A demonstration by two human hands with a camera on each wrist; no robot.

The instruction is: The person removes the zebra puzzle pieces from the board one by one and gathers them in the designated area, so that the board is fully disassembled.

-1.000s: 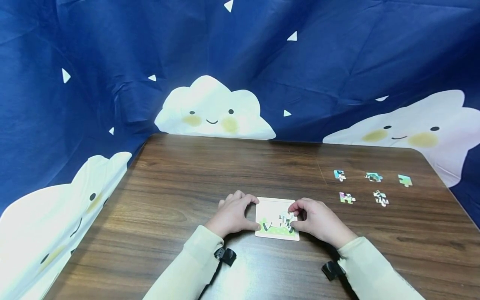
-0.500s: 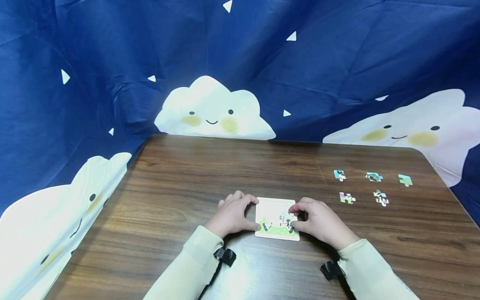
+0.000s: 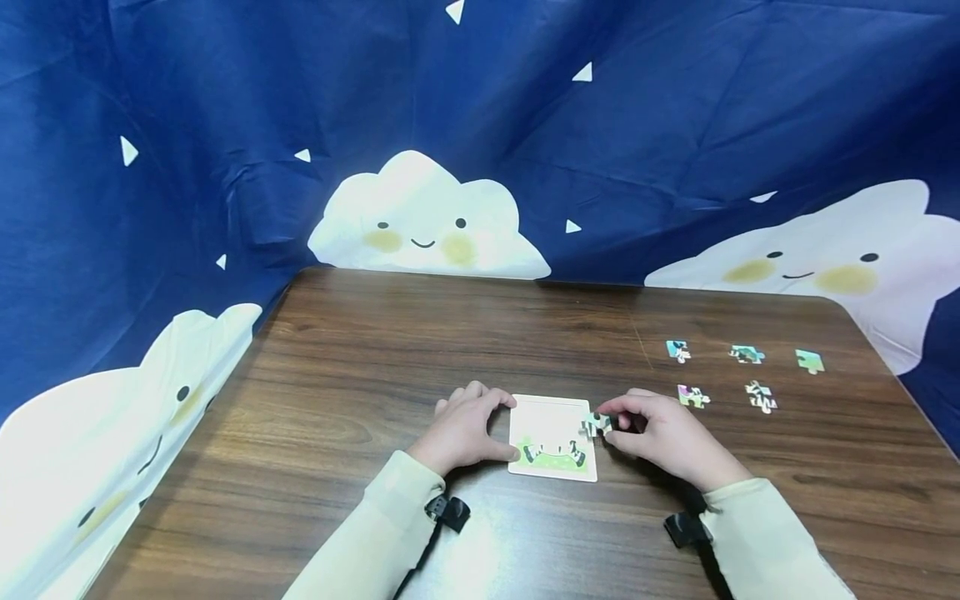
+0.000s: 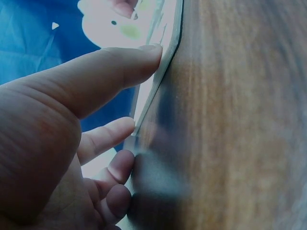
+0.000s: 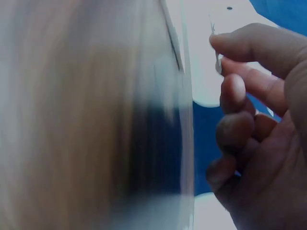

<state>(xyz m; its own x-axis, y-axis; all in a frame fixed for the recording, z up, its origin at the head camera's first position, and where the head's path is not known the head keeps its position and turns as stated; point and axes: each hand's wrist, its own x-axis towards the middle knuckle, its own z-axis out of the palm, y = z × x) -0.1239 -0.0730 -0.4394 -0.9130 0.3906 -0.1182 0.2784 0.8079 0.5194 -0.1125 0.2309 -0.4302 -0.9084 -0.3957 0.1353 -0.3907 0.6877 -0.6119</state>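
A small white puzzle board (image 3: 546, 415) with a green printed strip lies flat on the table, seen in the head view. My left hand (image 3: 467, 429) rests at its left side, index fingertip by the far corner and thumb on the near part of that edge. Over the board's right edge, my right hand (image 3: 667, 433) pinches a black-and-white puzzle piece (image 3: 595, 425) between thumb and index finger. In the right wrist view the piece (image 5: 218, 64) shows edge-on, raised off the table, the other fingers curled below it. Fingertips hide part of it.
Several loose puzzle pieces lie at the right in two rows, among them a green one (image 3: 810, 361) and a black-and-white one (image 3: 761, 397). A blue curtain (image 3: 637, 125) with white clouds hangs behind the brown wooden table (image 3: 420, 333).
My right hand has moved right and lifted the black-and-white puzzle piece from the board's right part, baring the print beneath. The left hand and the board have stayed almost in place.
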